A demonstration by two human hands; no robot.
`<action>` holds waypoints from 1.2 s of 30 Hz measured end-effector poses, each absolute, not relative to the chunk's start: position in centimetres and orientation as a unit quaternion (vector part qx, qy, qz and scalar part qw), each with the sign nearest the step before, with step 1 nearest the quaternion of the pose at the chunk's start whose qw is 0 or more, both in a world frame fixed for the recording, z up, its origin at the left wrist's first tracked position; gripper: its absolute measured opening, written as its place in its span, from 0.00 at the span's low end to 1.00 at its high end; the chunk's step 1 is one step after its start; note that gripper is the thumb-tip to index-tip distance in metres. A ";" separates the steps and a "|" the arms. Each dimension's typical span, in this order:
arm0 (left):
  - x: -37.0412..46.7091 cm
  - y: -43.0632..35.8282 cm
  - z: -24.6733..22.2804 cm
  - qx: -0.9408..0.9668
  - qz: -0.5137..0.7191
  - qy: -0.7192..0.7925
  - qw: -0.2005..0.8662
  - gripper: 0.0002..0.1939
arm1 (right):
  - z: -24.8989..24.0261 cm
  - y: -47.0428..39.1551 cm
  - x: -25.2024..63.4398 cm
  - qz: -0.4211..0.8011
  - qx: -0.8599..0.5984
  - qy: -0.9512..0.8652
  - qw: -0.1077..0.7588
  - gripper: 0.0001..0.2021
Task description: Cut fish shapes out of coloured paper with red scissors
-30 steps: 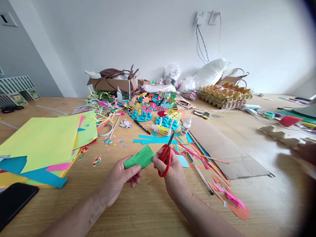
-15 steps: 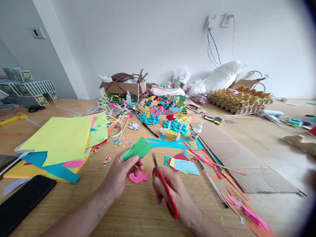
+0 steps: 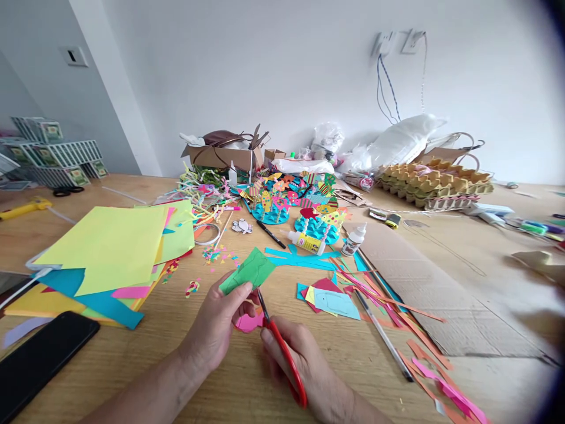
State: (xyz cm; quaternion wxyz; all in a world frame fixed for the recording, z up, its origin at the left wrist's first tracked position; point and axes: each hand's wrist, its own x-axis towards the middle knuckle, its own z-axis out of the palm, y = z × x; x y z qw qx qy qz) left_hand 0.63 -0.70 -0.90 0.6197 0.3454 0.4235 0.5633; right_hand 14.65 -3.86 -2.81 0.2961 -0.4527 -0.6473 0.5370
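Pinched between the thumb and fingers of my left hand [image 3: 220,321] is a piece of green paper [image 3: 251,270] with a shape drawn on it in dark lines. My right hand [image 3: 304,359] grips red-handled scissors [image 3: 285,353], their blades at the lower edge of the green paper. Below the paper, partly hidden by my fingers and the scissors, a pink paper fish [image 3: 249,322] lies on the table. Right of my hands lies a small stack of coloured paper pieces, topped by a light blue piece [image 3: 338,302] with a drawing on it.
Yellow paper sheets [image 3: 106,241] and a black phone [image 3: 48,359] lie at left. Glue bottles [image 3: 353,240] stand and lie before blue bases with paper fish [image 3: 315,227]. Cardboard [image 3: 432,288], a pen [image 3: 384,335] and paper strips are at right, egg trays [image 3: 435,182] behind.
My right hand has brought the scissors left, from beside the green paper to its lower edge. My left hand still holds the paper. The camera view has shifted slightly.
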 end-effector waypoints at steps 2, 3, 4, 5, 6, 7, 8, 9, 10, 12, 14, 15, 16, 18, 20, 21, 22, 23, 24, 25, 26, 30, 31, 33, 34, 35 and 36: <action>0.8 -0.9 -1.2 0.345 0.559 0.419 0.627 0.06 | -2.9 -3.9 14.7 0.551 -0.447 -0.636 0.303 0.24; 0.9 -1.0 -1.2 0.344 0.555 0.418 0.631 0.07 | -2.9 -3.9 14.7 0.555 -0.446 -0.632 0.308 0.24; 1.0 -1.2 -1.3 0.344 0.550 0.419 0.635 0.07 | -2.9 -3.9 14.7 0.557 -0.446 -0.627 0.311 0.24; 1.1 -1.3 -1.4 0.343 0.544 0.421 0.639 0.07 | -3.0 -3.9 14.6 0.560 -0.447 -0.623 0.314 0.24; 1.1 -1.4 -1.4 0.343 0.540 0.422 0.643 0.07 | -2.9 -3.9 14.6 0.564 -0.447 -0.618 0.316 0.24; 1.2 -1.5 -1.4 0.342 0.536 0.422 0.646 0.07 | -2.9 -3.9 14.5 0.568 -0.448 -0.613 0.318 0.25; 1.3 -1.5 -1.5 0.341 0.534 0.421 0.649 0.07 | -2.8 -3.9 14.5 0.572 -0.450 -0.607 0.319 0.25; 1.3 -1.6 -1.5 0.340 0.534 0.419 0.651 0.06 | -2.8 -3.9 14.4 0.576 -0.451 -0.602 0.320 0.25; 1.4 -1.6 -1.5 0.338 0.536 0.416 0.652 0.06 | -2.7 -3.9 14.3 0.579 -0.451 -0.598 0.322 0.26; 1.5 -1.7 -1.6 0.334 0.538 0.411 0.655 0.06 | -2.7 -3.9 14.3 0.584 -0.449 -0.591 0.327 0.27; 1.5 -1.8 -1.6 0.331 0.540 0.407 0.658 0.06 | -2.8 -3.9 14.3 0.587 -0.446 -0.589 0.331 0.27; 1.6 -1.8 -1.6 0.330 0.540 0.406 0.660 0.06 | -2.8 -3.8 14.3 0.587 -0.446 -0.589 0.332 0.28; 1.6 -1.8 -1.6 0.328 0.539 0.405 0.662 0.06 | -2.9 -3.8 14.3 0.586 -0.447 -0.589 0.333 0.28; 1.6 -1.9 -1.5 0.325 0.540 0.403 0.664 0.06 | -3.0 -3.7 14.4 0.583 -0.448 -0.590 0.334 0.28; 1.6 -1.9 -1.4 0.321 0.543 0.402 0.664 0.06 | -3.1 -3.7 14.4 0.583 -0.449 -0.589 0.335 0.28; 1.7 -2.0 -1.4 0.321 0.545 0.400 0.663 0.06 | -3.1 -3.7 14.4 0.583 -0.449 -0.589 0.335 0.28; 1.7 -2.0 -1.4 0.320 0.547 0.398 0.664 0.05 | -3.1 -3.7 14.4 0.581 -0.450 -0.589 0.335 0.28; 1.7 -2.0 -1.4 0.321 0.547 0.395 0.665 0.05 | -3.1 -3.7 14.3 0.580 -0.451 -0.589 0.337 0.27; 1.7 -2.0 -1.4 0.321 0.547 0.393 0.666 0.05 | -3.1 -3.7 14.3 0.579 -0.451 -0.589 0.338 0.27; 1.7 -2.0 -1.4 0.321 0.547 0.391 0.667 0.05 | -3.1 -3.7 14.3 0.579 -0.452 -0.589 0.338 0.27; 1.7 -2.0 -1.4 0.321 0.547 0.390 0.668 0.04 | -3.1 -3.8 14.3 0.579 -0.452 -0.588 0.339 0.27; 1.8 -2.0 -1.3 0.321 0.548 0.387 0.668 0.04 | -3.1 -3.7 14.3 0.581 -0.451 -0.586 0.339 0.26; 1.8 -2.0 -1.3 0.321 0.548 0.386 0.669 0.04 | -3.1 -3.7 14.3 0.580 -0.452 -0.586 0.339 0.26; 1.8 -2.1 -1.2 0.319 0.548 0.385 0.671 0.04 | -3.1 -3.7 14.3 0.577 -0.454 -0.589 0.337 0.26; 1.8 -2.1 -1.2 0.318 0.548 0.385 0.671 0.04 | -3.2 -3.7 14.3 0.576 -0.454 -0.591 0.336 0.27; 1.8 -2.1 -1.2 0.317 0.548 0.384 0.672 0.04 | -3.2 -3.7 14.3 0.575 -0.454 -0.592 0.336 0.27; 1.8 -2.1 -1.3 0.317 0.548 0.383 0.673 0.04 | -3.2 -3.8 14.3 0.574 -0.454 -0.593 0.336 0.27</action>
